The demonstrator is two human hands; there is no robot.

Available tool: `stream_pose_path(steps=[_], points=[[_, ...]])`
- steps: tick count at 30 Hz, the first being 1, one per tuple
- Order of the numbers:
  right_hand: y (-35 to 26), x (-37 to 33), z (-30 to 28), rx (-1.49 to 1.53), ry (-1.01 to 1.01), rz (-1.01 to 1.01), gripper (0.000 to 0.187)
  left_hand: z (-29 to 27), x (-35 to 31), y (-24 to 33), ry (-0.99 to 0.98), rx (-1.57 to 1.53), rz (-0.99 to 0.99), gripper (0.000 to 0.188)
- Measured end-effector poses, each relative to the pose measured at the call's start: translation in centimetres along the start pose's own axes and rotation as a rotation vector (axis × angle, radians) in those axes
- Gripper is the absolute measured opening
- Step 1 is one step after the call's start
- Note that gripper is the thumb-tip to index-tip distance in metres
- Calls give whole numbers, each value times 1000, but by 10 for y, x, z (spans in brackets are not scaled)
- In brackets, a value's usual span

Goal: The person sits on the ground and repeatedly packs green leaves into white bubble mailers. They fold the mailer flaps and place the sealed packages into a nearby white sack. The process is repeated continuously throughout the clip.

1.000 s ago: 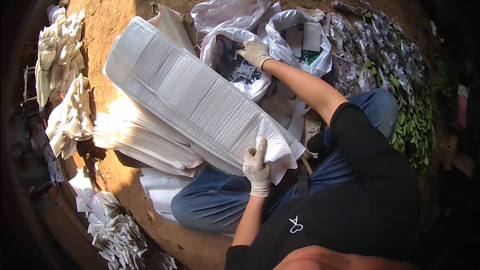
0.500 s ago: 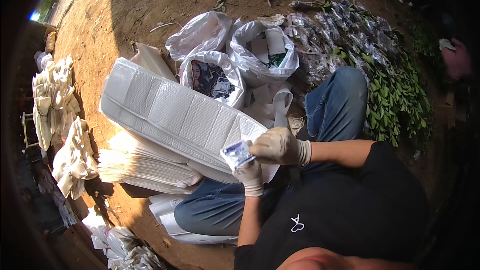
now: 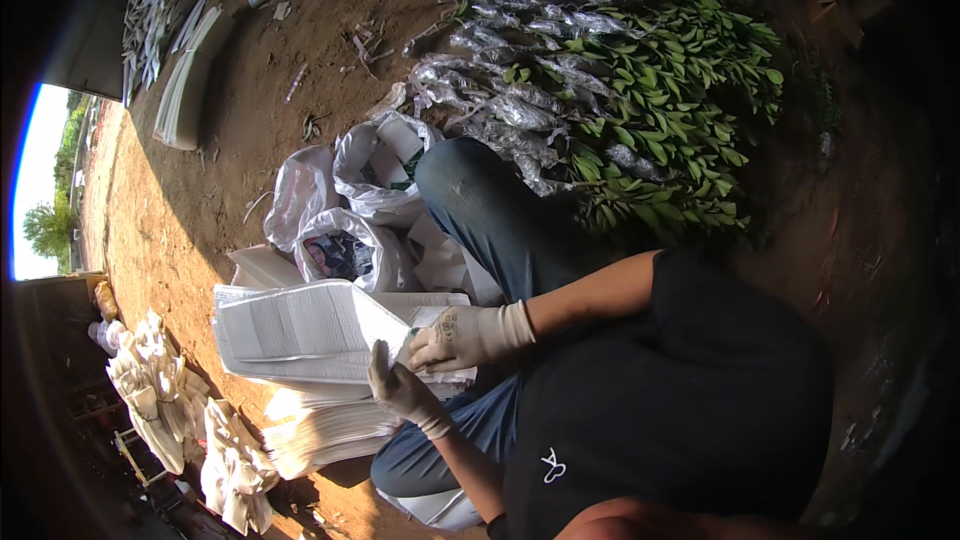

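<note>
A white quilted padded envelope [image 3: 295, 325] lies on top of a stack of them across my lap, its near end lifted and bent. My left hand [image 3: 408, 402], in a pale work glove, pinches that lifted end with fingers pointing up. My right hand [image 3: 465, 338], also gloved, has its fingers curled at the same end; a small bit of green shows by the fingertips, but what they hold is hidden. Just beyond, one white plastic sack [image 3: 385, 270] holds small dark printed packets [image 3: 338, 254]. Another sack [image 3: 362, 195] contains white cards and green packets.
Bundles of leafy cuttings [image 3: 650, 100] wrapped in clear plastic cover the ground at the far right. A thick pile of white envelopes [image 3: 325, 430] sits left of my knee. Tied white bundles [image 3: 155, 395] lie farther left, and another white stack [image 3: 190, 80] is at the back left.
The small blue-and-white packet is out of sight. Both hands have moved to the envelope's end, now lifted. My head view has turned, showing more of the leafy bundles.
</note>
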State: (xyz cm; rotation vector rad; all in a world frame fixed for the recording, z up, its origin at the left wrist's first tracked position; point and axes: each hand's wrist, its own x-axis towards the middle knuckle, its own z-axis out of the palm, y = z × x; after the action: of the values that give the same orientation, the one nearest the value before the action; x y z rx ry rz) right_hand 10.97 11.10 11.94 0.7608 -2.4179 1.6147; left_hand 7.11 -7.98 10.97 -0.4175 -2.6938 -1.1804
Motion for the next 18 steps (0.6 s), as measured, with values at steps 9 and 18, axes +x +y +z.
stream_pose_path(steps=[9,18], points=[[177,-261,-152,-690,-43,1273,46,-1,12,-14,11,38,-95,40],[172,-282,-152,-413,459,1120,20,-4,10,-29,-81,124,-80,33]])
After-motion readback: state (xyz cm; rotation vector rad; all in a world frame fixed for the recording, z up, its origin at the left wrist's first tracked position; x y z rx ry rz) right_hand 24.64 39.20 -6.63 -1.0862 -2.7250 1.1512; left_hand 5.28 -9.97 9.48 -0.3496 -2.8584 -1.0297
